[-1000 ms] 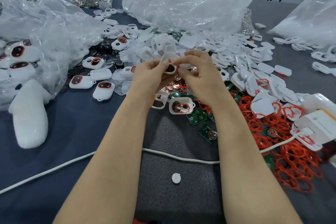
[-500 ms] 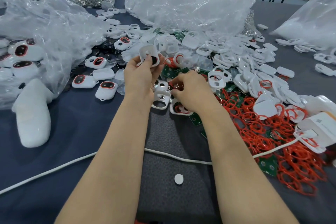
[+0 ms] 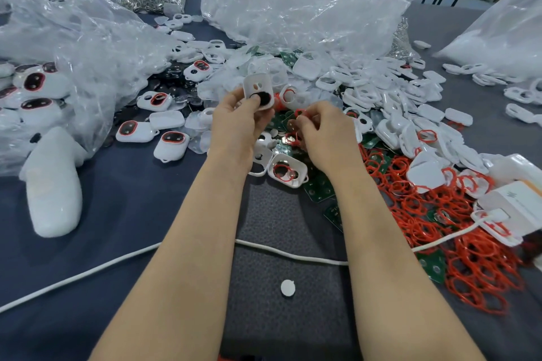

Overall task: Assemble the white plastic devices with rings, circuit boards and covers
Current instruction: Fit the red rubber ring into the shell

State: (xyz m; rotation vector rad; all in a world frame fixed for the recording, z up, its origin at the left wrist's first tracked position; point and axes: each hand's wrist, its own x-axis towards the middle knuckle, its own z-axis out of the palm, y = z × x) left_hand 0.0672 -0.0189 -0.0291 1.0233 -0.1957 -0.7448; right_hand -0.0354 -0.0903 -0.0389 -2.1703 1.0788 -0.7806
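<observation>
Nothing is legible; the white box point(image 3: 516, 199) carries a small grey mark, too blurred to read.

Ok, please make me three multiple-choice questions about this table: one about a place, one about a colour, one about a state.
1. Where does the heap of loose red rings lie?
A) on the right side
B) on the left side
C) at the far edge

2. What colour are the circuit boards?
A) blue
B) green
C) yellow

3. What is the left hand doing?
A) lying flat and open
B) holding a white shell
C) hanging empty

Answers:
1 A, the red heap fills the right side of the view.
2 B, the boards among the parts are green.
3 B, its fingers grip the shell above the pile.
</observation>
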